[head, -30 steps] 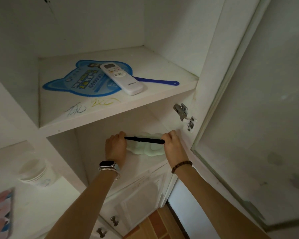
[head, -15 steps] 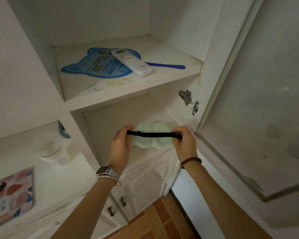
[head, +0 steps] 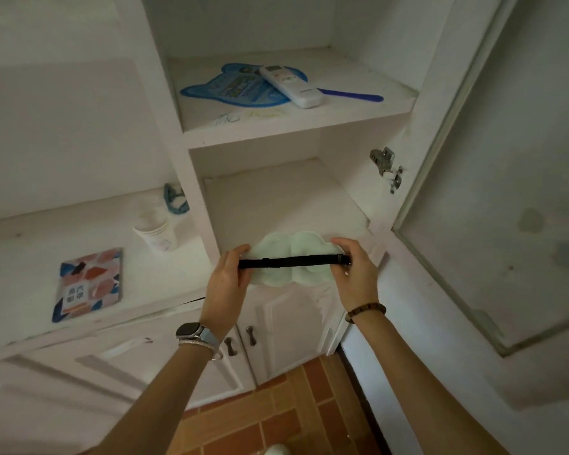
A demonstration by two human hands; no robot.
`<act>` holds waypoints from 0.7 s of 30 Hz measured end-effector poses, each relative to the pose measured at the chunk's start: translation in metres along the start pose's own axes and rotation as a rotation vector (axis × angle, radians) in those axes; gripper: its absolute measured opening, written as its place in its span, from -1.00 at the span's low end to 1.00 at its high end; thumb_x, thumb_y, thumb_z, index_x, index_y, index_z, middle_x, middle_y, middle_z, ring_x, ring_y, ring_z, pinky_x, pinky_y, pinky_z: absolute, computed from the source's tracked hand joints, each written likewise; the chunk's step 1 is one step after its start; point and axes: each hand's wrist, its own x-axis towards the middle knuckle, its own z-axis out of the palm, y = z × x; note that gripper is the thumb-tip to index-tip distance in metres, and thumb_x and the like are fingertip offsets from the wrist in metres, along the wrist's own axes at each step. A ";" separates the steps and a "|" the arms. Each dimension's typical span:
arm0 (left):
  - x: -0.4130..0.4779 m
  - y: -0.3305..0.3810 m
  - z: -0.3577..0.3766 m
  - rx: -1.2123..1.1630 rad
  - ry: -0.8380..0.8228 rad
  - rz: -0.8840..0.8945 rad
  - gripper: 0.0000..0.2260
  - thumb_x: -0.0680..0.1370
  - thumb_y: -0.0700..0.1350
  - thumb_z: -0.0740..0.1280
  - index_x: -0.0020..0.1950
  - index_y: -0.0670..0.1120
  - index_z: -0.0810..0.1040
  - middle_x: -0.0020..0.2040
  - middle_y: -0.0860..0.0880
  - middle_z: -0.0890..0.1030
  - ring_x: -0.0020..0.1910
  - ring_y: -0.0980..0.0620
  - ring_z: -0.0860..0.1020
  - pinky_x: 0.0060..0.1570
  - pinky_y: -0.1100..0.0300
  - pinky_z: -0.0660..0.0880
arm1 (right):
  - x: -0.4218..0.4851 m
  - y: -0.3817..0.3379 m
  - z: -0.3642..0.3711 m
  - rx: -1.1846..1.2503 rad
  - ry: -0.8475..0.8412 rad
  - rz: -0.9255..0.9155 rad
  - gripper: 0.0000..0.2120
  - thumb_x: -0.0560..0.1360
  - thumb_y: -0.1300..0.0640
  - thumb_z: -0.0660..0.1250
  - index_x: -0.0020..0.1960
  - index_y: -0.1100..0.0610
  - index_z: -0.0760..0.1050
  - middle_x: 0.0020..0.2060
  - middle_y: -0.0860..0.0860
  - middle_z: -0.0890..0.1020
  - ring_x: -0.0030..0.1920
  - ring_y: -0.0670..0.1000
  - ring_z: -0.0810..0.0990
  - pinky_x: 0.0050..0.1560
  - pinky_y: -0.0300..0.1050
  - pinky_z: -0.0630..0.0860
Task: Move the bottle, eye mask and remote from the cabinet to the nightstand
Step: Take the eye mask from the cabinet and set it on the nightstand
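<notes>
**Pale green eye mask held at the lower shelf edge**

Pale green eye mask (head: 291, 262), one, sits between my two hands at the front lip of the lower cabinet shelf (head: 276, 198). Long axis runs left-right, black strap (head: 289, 261) stretched across the near side. My left hand (head: 227, 279) pinches the strap's left end; my right hand (head: 355, 272) clamps the right end by the buckle. Shelf behind the mask is bare, open room. Cabinet door (head: 506, 192) swung wide on my right. One white remote (head: 291, 86) on the upper shelf, long axis diagonal, near end pointing front-right, lying partly on one blue fan (head: 237, 90). One stack of paper cups (head: 156, 233) and one patterned booklet (head: 87, 284) on the left counter.
</notes>
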 end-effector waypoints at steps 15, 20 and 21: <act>-0.204 0.053 -0.031 0.188 0.297 -0.371 -0.71 0.56 -0.27 0.23 0.29 -0.17 0.42 0.12 -0.12 0.52 0.02 -0.04 0.51 -0.05 0.29 0.36 | -0.127 -0.010 -0.014 0.075 -0.437 -0.094 -0.77 0.52 0.27 0.34 0.17 0.15 0.53 0.07 0.04 0.62 0.07 0.00 0.58 0.11 -0.12 0.55; -0.278 0.058 -0.068 0.266 0.398 -0.508 -0.71 0.56 -0.27 0.23 0.28 -0.16 0.43 0.12 -0.12 0.52 0.00 -0.06 0.51 -0.07 0.24 0.38 | -0.177 -0.039 0.006 0.133 -0.619 -0.141 -0.76 0.51 0.29 0.32 0.15 0.13 0.53 0.05 0.03 0.61 0.04 -0.02 0.56 0.11 -0.14 0.53; -0.293 0.059 -0.076 0.288 0.421 -0.528 -0.72 0.55 -0.27 0.24 0.27 -0.16 0.44 0.10 -0.12 0.52 -0.02 -0.06 0.51 -0.09 0.26 0.36 | -0.188 -0.046 0.011 0.144 -0.654 -0.151 -0.77 0.51 0.29 0.32 0.16 0.13 0.53 0.04 0.03 0.61 0.04 -0.02 0.56 0.11 -0.14 0.53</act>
